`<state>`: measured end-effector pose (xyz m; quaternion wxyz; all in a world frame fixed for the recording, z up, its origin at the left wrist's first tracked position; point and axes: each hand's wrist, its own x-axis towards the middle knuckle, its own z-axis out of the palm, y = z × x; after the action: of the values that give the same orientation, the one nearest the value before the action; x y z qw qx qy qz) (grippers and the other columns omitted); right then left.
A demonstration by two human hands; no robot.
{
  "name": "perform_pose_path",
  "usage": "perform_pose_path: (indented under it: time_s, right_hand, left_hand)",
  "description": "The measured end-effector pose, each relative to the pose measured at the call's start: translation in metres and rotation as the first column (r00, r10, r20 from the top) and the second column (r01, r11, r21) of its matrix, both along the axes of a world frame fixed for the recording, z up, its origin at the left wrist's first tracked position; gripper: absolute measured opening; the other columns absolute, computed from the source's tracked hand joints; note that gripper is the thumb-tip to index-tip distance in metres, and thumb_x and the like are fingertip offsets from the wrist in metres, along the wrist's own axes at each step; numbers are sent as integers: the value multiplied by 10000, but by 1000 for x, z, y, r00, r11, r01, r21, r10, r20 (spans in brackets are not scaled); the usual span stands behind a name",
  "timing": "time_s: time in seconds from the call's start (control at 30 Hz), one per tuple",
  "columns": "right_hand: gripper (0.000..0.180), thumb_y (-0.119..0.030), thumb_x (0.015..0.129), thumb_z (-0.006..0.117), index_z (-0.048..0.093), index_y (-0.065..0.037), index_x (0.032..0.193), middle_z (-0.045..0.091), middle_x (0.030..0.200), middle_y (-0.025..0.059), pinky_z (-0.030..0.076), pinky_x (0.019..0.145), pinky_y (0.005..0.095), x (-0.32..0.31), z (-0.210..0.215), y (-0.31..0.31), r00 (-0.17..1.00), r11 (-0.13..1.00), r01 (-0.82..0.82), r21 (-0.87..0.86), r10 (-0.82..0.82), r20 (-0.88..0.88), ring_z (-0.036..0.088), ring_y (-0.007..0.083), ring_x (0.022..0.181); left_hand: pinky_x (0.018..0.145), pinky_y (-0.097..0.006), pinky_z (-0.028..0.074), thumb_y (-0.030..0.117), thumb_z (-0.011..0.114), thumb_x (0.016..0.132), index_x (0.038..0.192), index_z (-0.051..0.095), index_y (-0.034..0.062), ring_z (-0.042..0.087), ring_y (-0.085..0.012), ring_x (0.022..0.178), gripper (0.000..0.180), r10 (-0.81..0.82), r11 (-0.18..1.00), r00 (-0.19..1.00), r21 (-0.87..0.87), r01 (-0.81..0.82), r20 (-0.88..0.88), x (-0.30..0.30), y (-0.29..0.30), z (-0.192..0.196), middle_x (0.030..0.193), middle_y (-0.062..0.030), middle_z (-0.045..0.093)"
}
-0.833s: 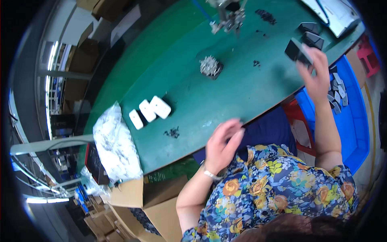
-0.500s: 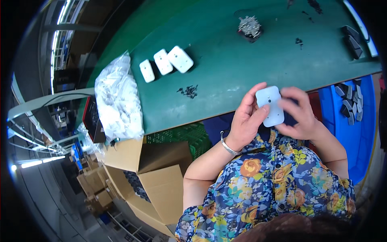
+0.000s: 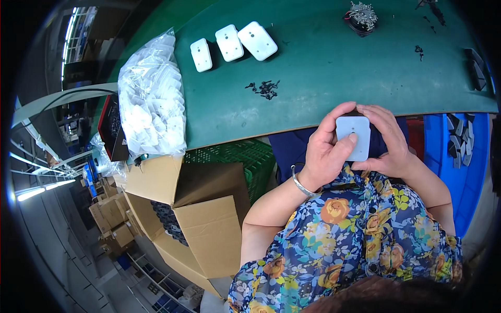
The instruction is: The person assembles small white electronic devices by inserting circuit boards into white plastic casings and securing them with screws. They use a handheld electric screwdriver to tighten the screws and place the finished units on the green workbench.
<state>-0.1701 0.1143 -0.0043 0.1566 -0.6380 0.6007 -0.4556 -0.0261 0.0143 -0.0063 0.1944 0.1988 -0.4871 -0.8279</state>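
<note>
A small white rounded rectangular cover [image 3: 361, 133] with a few holes is held in front of my chest, just off the table's near edge. My left hand [image 3: 322, 156] grips its left side, with the thumb pressed flat on the face near the middle hole. Curled round the right side and far edge is my right hand [image 3: 389, 138], its thumb at the lower corner. The fingers behind the cover are hidden. Beyond, on the green table [image 3: 313, 73], lie three similar white covers [image 3: 258, 41] and a small pile of black screws [image 3: 266, 89].
A clear plastic bag of white parts [image 3: 151, 99] sits at the table's left end. Below it stands an open cardboard box [image 3: 209, 240] beside a green crate [image 3: 255, 161]. A blue bin [image 3: 438, 156] holds dark pieces at right. Silver pins [image 3: 361, 18] stand bundled at the back.
My right hand, blurred and partly off the cover before, now closes round its right side. My left thumb has slid onto the middle of the cover. The view has shifted.
</note>
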Motion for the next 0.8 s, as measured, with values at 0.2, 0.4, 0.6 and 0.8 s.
perform_pose_path:
  time_s: [0.2,0.4,0.6,0.8]
  right_hand:
    - [891,-271,510,826,401,-21,1252,471,1238,154,369,925,425,3,0,-3,1000,1000,10,5,-10,12,459,338,1125]
    - [888,-266,510,827,401,-23,1251,472,1238,151,371,922,424,5,-3,-2,1000,1000,10,28,-11,17,462,337,1121]
    - [893,-270,512,824,396,-23,1256,473,1236,153,372,926,425,4,-4,-1,1000,1000,24,6,-24,0,461,341,1121]
    - [914,-337,519,827,398,-5,1255,475,1228,168,366,935,422,-9,4,2,1000,1000,18,-8,-18,8,461,338,1122]
  left_hand:
    - [828,-344,493,66,459,860,1311,316,10,595,-228,942,476,-7,1000,1000,13,7,-27,4,-4,-1,1117,-134,532]
    - [829,-310,470,51,461,859,1312,318,11,561,-181,948,477,-16,1000,1000,-7,16,-12,6,-5,-4,1102,-109,528]
    - [839,-258,427,24,479,850,1299,344,22,501,-103,959,469,-72,995,997,-66,71,-8,4,-11,3,1080,-64,512]
    - [849,-370,480,42,449,874,1305,307,20,570,-266,992,455,-111,994,993,-14,112,41,-1,-11,2,1165,-140,505]
